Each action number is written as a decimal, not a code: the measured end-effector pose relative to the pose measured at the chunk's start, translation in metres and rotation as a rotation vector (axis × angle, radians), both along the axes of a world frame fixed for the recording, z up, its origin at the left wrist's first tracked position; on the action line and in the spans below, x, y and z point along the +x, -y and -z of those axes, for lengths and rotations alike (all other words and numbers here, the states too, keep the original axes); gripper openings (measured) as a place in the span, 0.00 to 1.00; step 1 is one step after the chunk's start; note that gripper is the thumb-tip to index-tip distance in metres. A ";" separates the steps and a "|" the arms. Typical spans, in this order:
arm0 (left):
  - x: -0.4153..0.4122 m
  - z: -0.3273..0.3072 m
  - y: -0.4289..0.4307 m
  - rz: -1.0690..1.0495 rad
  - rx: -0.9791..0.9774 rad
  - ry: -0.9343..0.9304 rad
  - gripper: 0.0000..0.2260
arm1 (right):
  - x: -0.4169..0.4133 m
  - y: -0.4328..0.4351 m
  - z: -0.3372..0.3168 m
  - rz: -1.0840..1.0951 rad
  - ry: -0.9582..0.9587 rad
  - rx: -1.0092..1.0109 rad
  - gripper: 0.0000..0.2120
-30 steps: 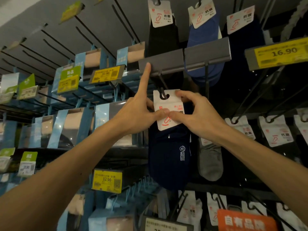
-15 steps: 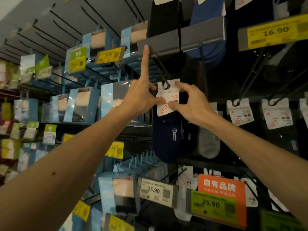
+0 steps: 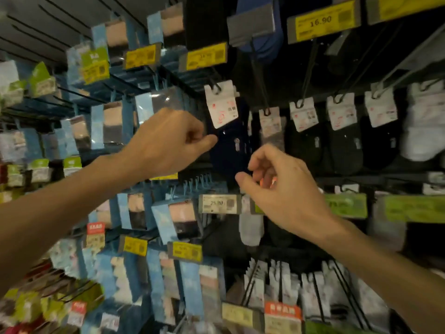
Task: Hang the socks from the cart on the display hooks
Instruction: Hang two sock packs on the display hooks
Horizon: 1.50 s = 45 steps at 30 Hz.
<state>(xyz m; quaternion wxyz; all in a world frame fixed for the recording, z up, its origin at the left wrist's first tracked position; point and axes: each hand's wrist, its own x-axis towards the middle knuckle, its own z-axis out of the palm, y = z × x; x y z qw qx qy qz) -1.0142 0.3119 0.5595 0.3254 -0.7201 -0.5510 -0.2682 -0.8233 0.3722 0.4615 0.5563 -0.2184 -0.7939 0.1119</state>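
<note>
A navy sock pair [image 3: 228, 150] with a white header card [image 3: 220, 103] hangs from a black display hook [image 3: 215, 86] at the middle of the wall. My left hand [image 3: 168, 141] is just left of the sock, fingers curled into a fist with nothing in it, the thumb tip close to the sock's edge. My right hand [image 3: 281, 189] is below and right of the sock, fingers loosely curled and holding nothing. The cart is out of view.
More carded socks hang to the right: grey [image 3: 272, 131], black [image 3: 303, 141] and white [image 3: 423, 131]. Blue boxed packs [image 3: 110, 126] fill the hooks at left. Yellow price tags [image 3: 322, 22] jut out above, and a 25.90 tag [image 3: 219, 203] sits below the sock.
Both hands have let go of the header card and pulled down and back from it. The sock now hangs alone on the hook. My view has tilted downward.
</note>
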 end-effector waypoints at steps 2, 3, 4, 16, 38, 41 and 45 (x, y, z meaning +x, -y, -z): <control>0.010 0.024 0.023 0.016 -0.081 -0.089 0.20 | 0.016 0.027 0.045 -0.012 0.010 -0.050 0.10; 0.011 0.033 0.033 -0.015 -0.092 -0.141 0.18 | 0.020 0.037 0.063 -0.005 0.031 -0.062 0.10; 0.017 0.049 0.039 0.003 -0.128 -0.210 0.16 | 0.030 0.049 0.087 0.037 0.048 -0.101 0.11; 0.249 0.351 0.070 0.745 -0.782 -0.139 0.18 | 0.251 0.254 0.342 0.822 0.094 -0.739 0.13; 0.826 0.565 0.187 0.914 -1.498 0.109 0.07 | 0.718 0.450 0.463 1.507 -0.141 -1.370 0.14; 0.881 0.580 0.175 0.855 -1.559 0.234 0.09 | 0.764 0.444 0.474 1.539 -0.240 -1.414 0.17; 0.947 0.605 0.140 0.756 -1.591 0.280 0.18 | 0.817 0.424 0.486 1.546 -0.296 -1.489 0.22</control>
